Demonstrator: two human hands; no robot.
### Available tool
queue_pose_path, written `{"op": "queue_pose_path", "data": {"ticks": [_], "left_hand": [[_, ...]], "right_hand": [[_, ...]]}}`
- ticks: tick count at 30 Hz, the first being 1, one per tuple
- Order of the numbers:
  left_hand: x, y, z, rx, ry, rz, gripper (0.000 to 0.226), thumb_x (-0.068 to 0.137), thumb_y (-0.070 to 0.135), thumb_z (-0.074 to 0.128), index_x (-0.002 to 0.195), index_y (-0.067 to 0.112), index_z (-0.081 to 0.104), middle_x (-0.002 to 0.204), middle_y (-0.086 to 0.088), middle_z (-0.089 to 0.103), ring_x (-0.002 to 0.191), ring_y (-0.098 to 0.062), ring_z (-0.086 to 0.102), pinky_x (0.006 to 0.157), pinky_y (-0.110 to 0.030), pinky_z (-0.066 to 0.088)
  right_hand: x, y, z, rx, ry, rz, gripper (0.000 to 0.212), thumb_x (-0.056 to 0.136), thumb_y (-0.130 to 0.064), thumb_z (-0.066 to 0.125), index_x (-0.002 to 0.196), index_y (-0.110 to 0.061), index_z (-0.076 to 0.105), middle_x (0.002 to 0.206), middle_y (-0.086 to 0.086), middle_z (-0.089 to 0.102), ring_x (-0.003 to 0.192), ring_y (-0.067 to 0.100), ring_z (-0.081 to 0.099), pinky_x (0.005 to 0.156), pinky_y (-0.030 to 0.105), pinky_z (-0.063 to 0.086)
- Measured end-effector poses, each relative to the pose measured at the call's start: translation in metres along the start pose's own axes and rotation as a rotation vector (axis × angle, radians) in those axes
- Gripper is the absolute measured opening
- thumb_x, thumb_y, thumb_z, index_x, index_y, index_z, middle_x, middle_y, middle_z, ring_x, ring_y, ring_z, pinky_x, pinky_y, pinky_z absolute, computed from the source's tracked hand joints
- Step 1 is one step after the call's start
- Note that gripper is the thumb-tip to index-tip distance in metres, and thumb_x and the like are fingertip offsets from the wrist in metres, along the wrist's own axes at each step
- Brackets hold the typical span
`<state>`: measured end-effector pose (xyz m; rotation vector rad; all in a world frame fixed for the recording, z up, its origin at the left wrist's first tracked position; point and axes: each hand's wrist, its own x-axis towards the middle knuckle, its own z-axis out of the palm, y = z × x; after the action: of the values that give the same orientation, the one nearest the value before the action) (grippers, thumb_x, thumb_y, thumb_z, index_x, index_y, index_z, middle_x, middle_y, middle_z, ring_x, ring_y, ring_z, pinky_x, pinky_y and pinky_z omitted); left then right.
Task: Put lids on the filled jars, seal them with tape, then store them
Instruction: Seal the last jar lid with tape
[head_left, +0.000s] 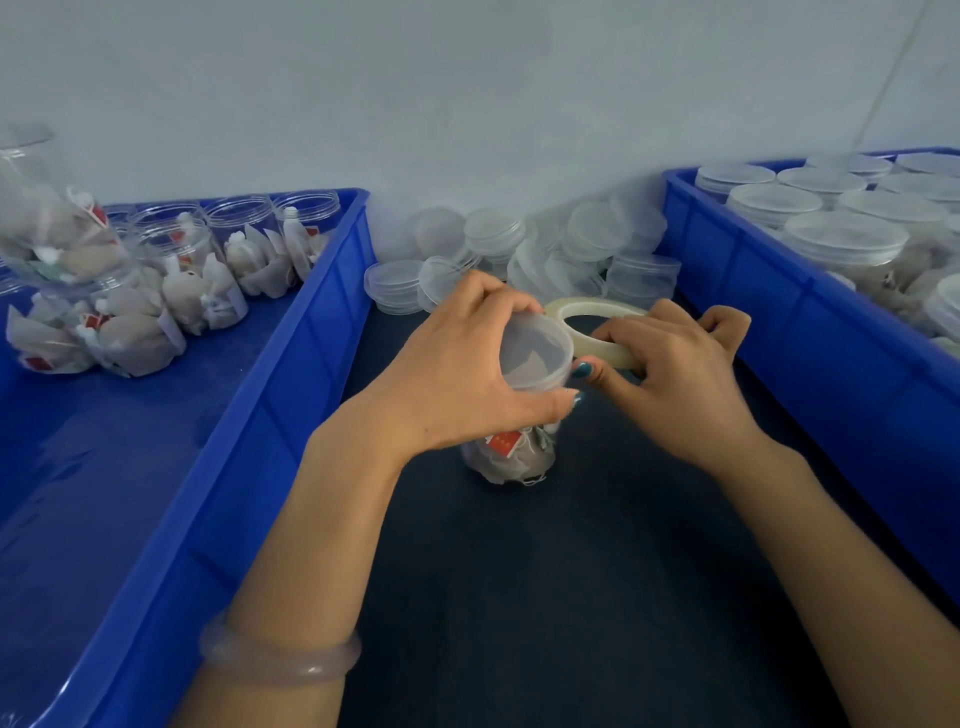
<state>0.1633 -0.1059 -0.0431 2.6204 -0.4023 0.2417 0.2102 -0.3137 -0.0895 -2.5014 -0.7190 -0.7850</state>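
Dark blue bench (571, 597): running between two crates and carrying the work.

Large blue plastic crate, left (234, 415): holding clear open-topped jars (239, 244) stuffed with pale paper sachets, which are crowding its far end.

Large blue plastic crate, right (779, 312): holding clear lidded jars (841, 239), which are standing close together.

Heap of clear round plastic lids (545, 249): lying against the wall at the bench's far edge, between the crates.

Left hand (457, 374): curling its fingers round the top of the work jar.

Right hand (680, 379): gripping the tape roll, its thumb pressing toward the lid's edge.

Clear plastic jar of sachets (514, 457): standing on the bench between the crates, under the left hand.

Pale translucent tape roll (597, 312): sitting just beside the jar's top.

Translucent round lid (535, 353): sitting on that jar.

Pale pink bangle (280, 660): circling the left forearm.
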Motion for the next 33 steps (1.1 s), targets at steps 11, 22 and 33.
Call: {"op": "queue_pose_path", "data": {"ticks": [11,22,33], "left_hand": [[-0.002,0.002,-0.004,0.255,0.074,-0.014,0.087,0.063,0.090,0.036,0.138,0.047,0.049,0.108,0.013,0.032,0.107,-0.004,0.024,0.096,-0.026,0.020],[-0.003,0.003,-0.028,0.072,-0.164,0.049,0.084,0.071,0.061,0.071,0.148,0.049,0.040,0.135,0.019,0.043,0.127,0.000,0.035,0.098,-0.019,0.030],[-0.006,0.002,-0.028,-0.090,-0.239,0.071,0.083,0.078,0.034,0.082,0.150,0.038,0.041,0.147,0.024,0.040,0.136,0.006,0.037,0.116,-0.027,0.035]], "right_hand": [[0.004,0.018,-0.013,0.031,-0.083,-0.093,0.043,0.096,-0.064,0.027,0.092,-0.034,0.056,0.086,-0.021,0.048,0.093,0.007,0.038,0.081,0.038,0.017],[0.003,0.012,-0.011,-0.046,0.052,-0.050,0.066,0.083,-0.081,0.036,0.067,-0.019,0.053,0.070,-0.011,0.048,0.081,0.014,0.043,0.078,0.032,0.011],[0.001,0.001,-0.007,-0.022,0.079,-0.059,0.063,0.081,-0.081,0.040,0.069,-0.021,0.054,0.072,-0.012,0.049,0.082,0.015,0.045,0.079,0.033,0.012]]}}
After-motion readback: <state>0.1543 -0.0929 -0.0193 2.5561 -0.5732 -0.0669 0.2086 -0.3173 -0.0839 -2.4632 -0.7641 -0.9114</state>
